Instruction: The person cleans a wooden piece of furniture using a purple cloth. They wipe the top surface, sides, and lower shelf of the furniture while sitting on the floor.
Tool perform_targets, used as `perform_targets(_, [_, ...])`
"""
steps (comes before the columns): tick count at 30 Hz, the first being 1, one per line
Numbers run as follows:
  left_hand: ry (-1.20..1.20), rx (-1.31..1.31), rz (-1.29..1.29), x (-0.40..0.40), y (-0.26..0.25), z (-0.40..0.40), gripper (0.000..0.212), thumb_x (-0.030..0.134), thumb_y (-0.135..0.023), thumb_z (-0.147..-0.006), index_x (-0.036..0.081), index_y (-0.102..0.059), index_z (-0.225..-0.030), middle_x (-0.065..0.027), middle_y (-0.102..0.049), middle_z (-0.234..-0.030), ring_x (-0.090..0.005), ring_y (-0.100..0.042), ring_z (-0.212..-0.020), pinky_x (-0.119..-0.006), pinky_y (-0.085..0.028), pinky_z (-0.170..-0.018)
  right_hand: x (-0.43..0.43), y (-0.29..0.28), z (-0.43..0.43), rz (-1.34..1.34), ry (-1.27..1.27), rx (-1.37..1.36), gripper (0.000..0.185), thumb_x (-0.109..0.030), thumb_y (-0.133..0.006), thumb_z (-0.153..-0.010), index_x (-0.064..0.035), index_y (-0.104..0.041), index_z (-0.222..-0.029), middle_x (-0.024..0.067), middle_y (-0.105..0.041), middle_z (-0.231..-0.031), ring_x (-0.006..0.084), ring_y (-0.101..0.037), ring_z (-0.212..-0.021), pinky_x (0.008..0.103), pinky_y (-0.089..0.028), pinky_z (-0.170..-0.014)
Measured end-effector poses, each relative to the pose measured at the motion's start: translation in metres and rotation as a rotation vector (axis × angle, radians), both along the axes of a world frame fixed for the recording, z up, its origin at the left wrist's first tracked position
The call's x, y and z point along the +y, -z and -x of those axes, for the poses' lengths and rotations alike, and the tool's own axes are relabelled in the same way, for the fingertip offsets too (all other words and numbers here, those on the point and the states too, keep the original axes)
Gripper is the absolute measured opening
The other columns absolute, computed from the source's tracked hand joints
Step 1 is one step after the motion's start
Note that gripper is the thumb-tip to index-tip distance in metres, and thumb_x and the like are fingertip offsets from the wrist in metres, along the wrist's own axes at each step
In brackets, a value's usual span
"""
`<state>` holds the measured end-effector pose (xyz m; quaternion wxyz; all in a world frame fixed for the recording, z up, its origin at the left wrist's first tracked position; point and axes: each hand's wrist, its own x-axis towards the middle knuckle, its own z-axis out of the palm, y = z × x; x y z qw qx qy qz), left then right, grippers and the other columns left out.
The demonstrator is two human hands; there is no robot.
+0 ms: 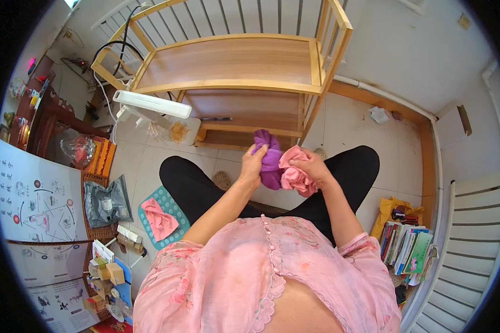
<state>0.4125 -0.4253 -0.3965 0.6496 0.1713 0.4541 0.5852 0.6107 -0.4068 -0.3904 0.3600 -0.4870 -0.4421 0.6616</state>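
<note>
My left hand (pixel 252 166) grips a bunched purple cloth (pixel 270 160) by its left side, with the thumb on top. Beside it, my right hand (pixel 314 168) is closed around a crumpled pink cloth (pixel 298 175). The two cloths meet between my hands, above the gap between my knees. Parts of both cloths are hidden under my fingers. Another pink cloth (pixel 160 219) lies spread on a teal stool top (pixel 183 227) with raised dots, left of my left knee.
In front stands a wooden shelf rack (pixel 233 60); a white power strip (pixel 152 104) is at its left. Rubber bands (pixel 178 132) lie near it. A grey plastic package (pixel 107 202) sits at left. Books (pixel 404 245) stand at right by a white radiator (pixel 475 249).
</note>
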Motion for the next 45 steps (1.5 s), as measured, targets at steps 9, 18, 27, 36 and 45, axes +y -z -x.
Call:
perform_targets(9, [0.024,-0.054,-0.276,0.054,-0.021,0.014,0.032,0.026,-0.054,-0.099,0.006,-0.054,-0.124,-0.0057,-0.062,-0.114,-0.0155,-0.060,-0.105,-0.032,-0.047,-0.095,0.079,0.011,0.058,-0.215,0.019,-0.049,0.021,-0.011,-0.069,-0.078,-0.0016,-0.069,-0.096,0.0025,-0.067,-0.090,0.0112,-0.060,-0.080,0.0270,-0.049,-0.073])
perform_targets(18, [-0.127,0.732,0.098,0.127,0.060,0.058,0.037,0.026,-0.059,-0.094,0.005,-0.060,-0.125,-0.0126,-0.057,-0.133,-0.0238,-0.055,-0.119,-0.034,-0.044,-0.097,0.141,0.004,0.084,-0.686,0.228,-0.720,0.042,-0.018,-0.073,-0.077,-0.0046,-0.064,-0.115,0.0216,-0.062,-0.113,0.0382,-0.060,-0.103,0.0438,-0.051,-0.083])
perform_targets(27, [-0.026,1.936,-0.085,0.152,0.111,0.161,0.035,0.004,-0.061,-0.078,0.008,-0.067,-0.112,-0.0149,-0.064,-0.106,-0.0363,-0.059,-0.102,-0.047,-0.050,-0.086,0.137,0.043,0.077,-0.570,0.036,-0.486,0.027,-0.019,-0.072,-0.073,-0.0052,-0.069,-0.096,0.0142,-0.069,-0.093,0.0317,-0.066,-0.085,0.0370,-0.051,-0.075])
perform_targets(36, [0.430,2.281,-0.034,0.198,0.116,0.198,0.036,0.018,-0.060,-0.083,0.009,-0.063,-0.119,-0.0145,-0.061,-0.120,-0.0347,-0.054,-0.117,-0.050,-0.041,-0.100,0.135,0.034,0.091,-0.472,-0.071,-0.368,0.023,-0.008,-0.072,-0.079,0.0020,-0.065,-0.098,0.0069,-0.066,-0.086,0.0114,-0.061,-0.081,0.0262,-0.050,-0.074])
perform_targets(45, [0.042,1.868,-0.216,0.230,0.103,0.286,0.041,0.034,-0.058,-0.088,0.012,-0.062,-0.123,-0.0123,-0.062,-0.124,-0.0335,-0.051,-0.124,-0.051,-0.036,-0.106,0.132,0.007,0.094,-0.215,0.032,0.093,0.024,0.005,-0.068,-0.083,0.0033,-0.061,-0.106,0.0029,-0.063,-0.098,0.0094,-0.059,-0.092,0.0239,-0.050,-0.082])
